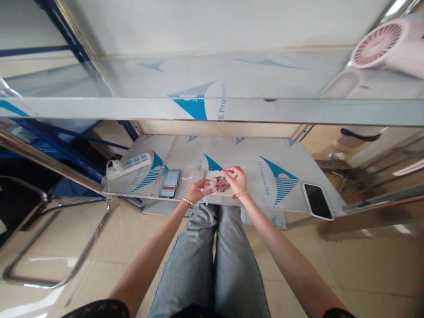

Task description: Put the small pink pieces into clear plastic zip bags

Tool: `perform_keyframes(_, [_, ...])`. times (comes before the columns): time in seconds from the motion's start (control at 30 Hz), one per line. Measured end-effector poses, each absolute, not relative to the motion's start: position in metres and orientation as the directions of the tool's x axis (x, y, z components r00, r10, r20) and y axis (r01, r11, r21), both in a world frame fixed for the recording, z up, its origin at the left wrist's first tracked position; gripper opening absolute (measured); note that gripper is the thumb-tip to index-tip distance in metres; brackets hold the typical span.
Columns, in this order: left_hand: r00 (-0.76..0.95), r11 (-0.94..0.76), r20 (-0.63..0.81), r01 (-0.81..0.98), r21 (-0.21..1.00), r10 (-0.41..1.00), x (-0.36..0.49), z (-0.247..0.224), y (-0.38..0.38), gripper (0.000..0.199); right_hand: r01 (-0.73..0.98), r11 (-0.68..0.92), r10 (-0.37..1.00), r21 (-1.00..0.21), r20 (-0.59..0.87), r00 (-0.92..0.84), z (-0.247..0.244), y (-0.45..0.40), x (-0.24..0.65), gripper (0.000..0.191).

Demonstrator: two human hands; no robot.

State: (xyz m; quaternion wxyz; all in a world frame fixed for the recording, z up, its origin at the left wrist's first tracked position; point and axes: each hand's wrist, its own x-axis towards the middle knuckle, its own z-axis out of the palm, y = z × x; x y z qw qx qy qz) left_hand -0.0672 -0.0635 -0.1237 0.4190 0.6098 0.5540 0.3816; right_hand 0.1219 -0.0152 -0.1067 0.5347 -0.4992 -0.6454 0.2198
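Note:
Between my hands, near the front edge of the lower shelf, lies a clear plastic bag (212, 176) with a cluster of pink and dark red beads (222, 184) in or on it; which of the two I cannot tell. My right hand (238, 181) has its fingers pinched together at the bag's upper right side. At the left edge of the bag is my left hand (198, 191), thumb and forefinger apart, the fingertips close against the plastic. Other clear plastic bags (191, 172) lie flat just beyond my left hand.
A phone (170, 183) lies left of my hands, and a white power strip (130, 165) farther left. A white-framed phone (318, 202) rests at the right edge. Above the work surface runs an upper shelf (132, 108) bearing a pink fan (380, 44). A metal-framed chair (62, 274) stands left.

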Motion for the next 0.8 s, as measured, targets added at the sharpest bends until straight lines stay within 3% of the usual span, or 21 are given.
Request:
perform_keyframes(0.23, [0.135, -0.091, 0.050, 0.318, 0.944, 0.990, -0.067, -0.121, -0.062, 0.051, 0.362, 0.527, 0.850, -0.769, 0.483, -0.211, -0.094, -0.035, 0.105, 0.021])
perform_keyframes(0.33, [0.147, -0.099, 0.057, 0.293, 0.951, 0.987, -0.066, -0.121, -0.062, 0.052, 0.368, 0.540, 0.842, -0.757, 0.483, -0.241, -0.097, -0.035, 0.105, 0.024])
perform_keyframes(0.53, [0.139, -0.080, 0.040, 0.294, 0.953, 0.989, -0.066, -0.117, -0.064, 0.052, 0.542, 0.381, 0.914, -0.749, 0.394, -0.097, -0.125, -0.011, 0.132, 0.019])
perform_keyframes(0.8, [0.156, -0.089, 0.048, 0.271, 0.958, 0.987, -0.068, -0.119, -0.064, 0.053, 0.828, 0.063, 0.997, -0.557, 0.078, -0.023, -0.187, -0.002, 0.173, 0.030])
